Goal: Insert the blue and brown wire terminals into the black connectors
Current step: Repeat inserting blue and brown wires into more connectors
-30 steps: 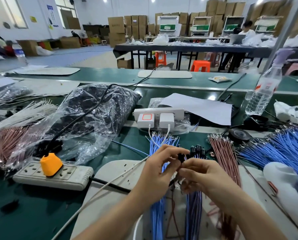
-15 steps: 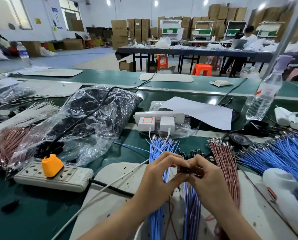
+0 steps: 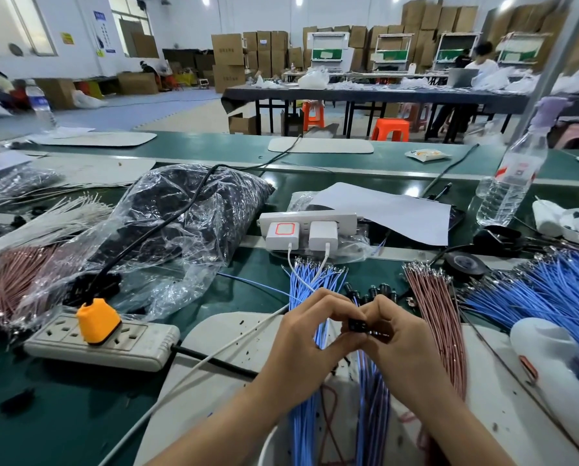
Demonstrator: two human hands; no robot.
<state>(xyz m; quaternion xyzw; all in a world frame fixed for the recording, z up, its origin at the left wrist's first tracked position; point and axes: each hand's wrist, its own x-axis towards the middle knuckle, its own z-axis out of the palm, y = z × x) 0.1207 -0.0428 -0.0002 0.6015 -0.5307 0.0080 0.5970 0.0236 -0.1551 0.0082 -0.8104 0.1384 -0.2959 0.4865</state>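
Observation:
A small black connector sits between my two hands, just above the white mat. My left hand pinches it from the left with thumb and curled fingers. From the right, my right hand also pinches the connector; any wire in its fingers is hidden. Beneath my hands lies a bundle of blue wires. More blue wires with black connectors fitted run toward me. A bundle of brown wires lies to the right.
A white power strip with an orange plug lies at the left. A plastic bag of black parts, a socket block with two white chargers, a water bottle and a large heap of blue wires surround the mat.
Both hands have drawn closer together around the connector and moved slightly toward me. The camera view has shifted a little.

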